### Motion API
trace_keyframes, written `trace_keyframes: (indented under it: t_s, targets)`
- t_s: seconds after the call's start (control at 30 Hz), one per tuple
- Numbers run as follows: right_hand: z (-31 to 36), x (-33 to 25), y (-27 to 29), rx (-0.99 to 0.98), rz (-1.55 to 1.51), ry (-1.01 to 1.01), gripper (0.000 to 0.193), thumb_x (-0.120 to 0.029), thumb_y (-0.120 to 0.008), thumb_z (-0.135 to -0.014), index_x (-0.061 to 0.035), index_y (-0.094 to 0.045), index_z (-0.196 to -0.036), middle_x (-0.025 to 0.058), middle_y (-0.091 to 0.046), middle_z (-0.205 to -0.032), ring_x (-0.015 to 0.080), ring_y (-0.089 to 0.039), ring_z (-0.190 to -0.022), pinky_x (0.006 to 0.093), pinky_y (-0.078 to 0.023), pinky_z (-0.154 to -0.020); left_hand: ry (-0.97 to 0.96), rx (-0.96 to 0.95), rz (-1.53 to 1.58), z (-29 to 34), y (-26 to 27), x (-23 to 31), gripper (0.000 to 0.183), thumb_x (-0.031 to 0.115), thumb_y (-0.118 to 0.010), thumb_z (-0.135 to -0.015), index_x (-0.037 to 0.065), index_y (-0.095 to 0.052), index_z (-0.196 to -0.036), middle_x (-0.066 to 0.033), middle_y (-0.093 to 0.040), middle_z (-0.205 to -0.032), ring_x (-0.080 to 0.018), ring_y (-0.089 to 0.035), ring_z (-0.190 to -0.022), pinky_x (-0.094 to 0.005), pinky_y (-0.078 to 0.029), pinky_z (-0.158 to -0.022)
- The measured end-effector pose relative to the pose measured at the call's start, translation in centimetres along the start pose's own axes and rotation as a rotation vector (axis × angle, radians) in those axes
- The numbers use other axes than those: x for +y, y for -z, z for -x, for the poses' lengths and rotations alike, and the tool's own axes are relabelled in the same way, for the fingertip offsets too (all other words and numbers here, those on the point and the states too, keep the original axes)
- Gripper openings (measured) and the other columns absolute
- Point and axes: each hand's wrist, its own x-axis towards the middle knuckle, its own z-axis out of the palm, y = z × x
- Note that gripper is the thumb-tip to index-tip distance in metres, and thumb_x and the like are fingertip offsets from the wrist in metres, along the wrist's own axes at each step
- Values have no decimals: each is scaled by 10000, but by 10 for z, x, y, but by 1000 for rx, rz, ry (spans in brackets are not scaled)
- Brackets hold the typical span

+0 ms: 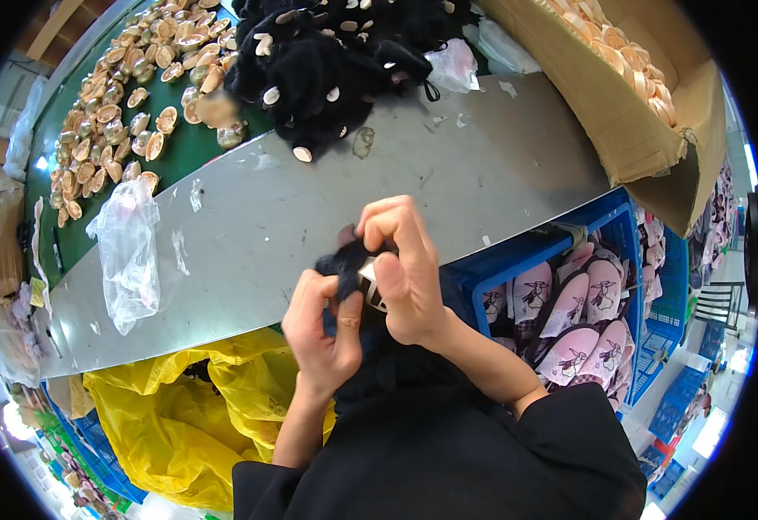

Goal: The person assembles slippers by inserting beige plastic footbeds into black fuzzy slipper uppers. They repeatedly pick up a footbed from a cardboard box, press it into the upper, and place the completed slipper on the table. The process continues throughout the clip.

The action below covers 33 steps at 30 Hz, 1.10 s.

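Observation:
Above the near edge of the grey metal tabletop [258, 234], my two hands hold a small black fuzzy plush piece [344, 260] between them. My left hand [323, 334] pinches its lower part between thumb and fingers. At its upper side my right hand [407, 277] is closed, fingers bent and thumb raised. A brownish flap pokes out at the top of the piece. By my right thumb shows a small white, dark-marked bit [369, 282], partly hidden. Across the table lies a heap of similar black fuzzy pieces [318, 78] with pale ovals on them.
Many shell-like beige and gold pieces [102, 139] cover a green surface at the far left. A clear plastic bag [128, 251] drapes over the table edge. At right are a cardboard box [621, 130] and a blue crate [526, 230] of pink slippers. Yellow plastic [188, 425] lies below left.

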Motion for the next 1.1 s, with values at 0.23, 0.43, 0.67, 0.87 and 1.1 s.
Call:
trace_keyframes:
  t_s: [0.23,0.43,0.67,0.87,1.1]
  targets:
    - [8,15,-10,-40,151,-153,269,-294,-453,-1084,-29,-487,-1117,82,-544,-924,146,-523,-651,285,-446,-607,-67,-83,-95,8,3,2,105,1,-685,-885,6,-580,-890,-83,-440,-738,-226,-420,-637,-331,-359,-578]
    - [7,9,-37,-135,443,72,309,-197,-710,-925,-50,-574,-1161,140,-614,-1044,313,-670,-760,372,-550,-590,104,19,-246,31,56,4,86,36,-653,-916,-1,-576,-915,-115,-459,-772,-271,-485,-677,-352,-402,-611]
    - [6,12,-6,-83,358,-32,235,-149,-687,-908,-45,-598,-1098,129,-624,-1082,152,-544,-572,291,-478,-539,372,552,-740,94,227,32,301,168,-656,-928,57,-466,-722,46,-369,-683,-77,-324,-645,-268,-265,-581]
    - [6,19,36,-45,431,-114,51,-68,-619,-928,-24,-599,-945,97,-593,-891,172,-519,-583,298,-444,-546,211,561,-594,-7,233,7,212,227,-623,-916,24,-617,-977,-18,-584,-903,-119,-532,-832,-281,-454,-789]
    - [12,27,66,4,651,-131,52,-44,-593,-906,-23,-611,-862,107,-593,-779,225,-524,-584,318,-408,-521,21,390,-979,-223,329,-132,672,306,-745,-856,51,-497,-1426,-205,-535,-1375,-378,-483,-1305,-454,-388,-1105]
